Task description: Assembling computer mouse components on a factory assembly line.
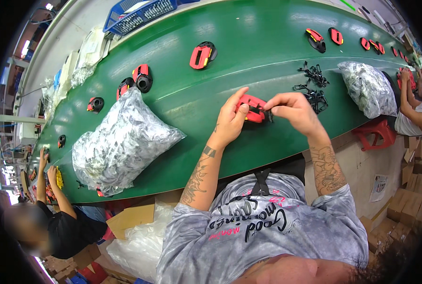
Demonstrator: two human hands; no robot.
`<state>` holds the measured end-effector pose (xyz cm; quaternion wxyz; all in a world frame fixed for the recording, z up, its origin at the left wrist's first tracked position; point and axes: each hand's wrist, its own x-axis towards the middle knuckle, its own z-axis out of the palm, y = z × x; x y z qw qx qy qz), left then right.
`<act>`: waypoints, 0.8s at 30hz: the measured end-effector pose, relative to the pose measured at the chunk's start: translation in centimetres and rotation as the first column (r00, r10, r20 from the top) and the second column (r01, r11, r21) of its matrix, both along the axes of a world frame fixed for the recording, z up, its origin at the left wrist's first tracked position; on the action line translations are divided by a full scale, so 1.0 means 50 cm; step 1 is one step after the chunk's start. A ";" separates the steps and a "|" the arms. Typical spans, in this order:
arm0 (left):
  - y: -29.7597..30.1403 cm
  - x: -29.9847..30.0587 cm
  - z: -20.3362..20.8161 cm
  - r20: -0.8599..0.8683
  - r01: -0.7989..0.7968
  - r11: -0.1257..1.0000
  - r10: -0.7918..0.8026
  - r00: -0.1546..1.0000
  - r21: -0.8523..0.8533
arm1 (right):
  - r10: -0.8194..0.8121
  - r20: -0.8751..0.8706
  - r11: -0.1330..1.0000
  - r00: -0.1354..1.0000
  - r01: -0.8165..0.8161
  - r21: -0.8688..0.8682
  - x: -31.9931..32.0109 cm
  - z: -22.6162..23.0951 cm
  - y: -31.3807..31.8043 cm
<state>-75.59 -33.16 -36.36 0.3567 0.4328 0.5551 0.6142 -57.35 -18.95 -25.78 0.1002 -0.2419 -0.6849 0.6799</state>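
My left hand [230, 118] is closed around a red plastic housing [252, 102] with a black slot, held above the green bench. At the housing's right end, my right hand [296, 112] pinches a small black plastic piece [270, 116] between thumb and fingertips. The piece is close against the housing; whether it sits in it I cannot tell. Just past my right hand lie small piles of black plastic clips [314, 75]. A finished-looking red and black housing [203, 56] rests on the bench beyond my left hand.
A large clear bag of parts [121, 142] stands on the green bench [187, 94] at left, another bag [368, 89] at right. More red and black housings [142, 78] lie along the bench. A blue basket [137, 16] is at the back. People work at both sides; a red stool [376, 136] stands right.
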 end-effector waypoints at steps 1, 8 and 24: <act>0.000 0.004 0.008 0.162 0.069 0.997 -0.065 0.985 -0.021 | 0.032 0.002 0.999 0.999 -0.032 0.037 -0.013 -0.020 -0.006; 0.006 0.001 0.005 0.547 0.190 0.982 -0.160 0.822 0.001 | 0.058 0.057 0.998 0.997 -0.060 0.029 -0.042 -0.043 0.044; 0.015 0.009 0.019 0.597 0.215 0.976 -0.187 0.780 0.025 | 0.038 0.291 0.941 0.956 -0.133 0.312 -0.053 0.005 0.038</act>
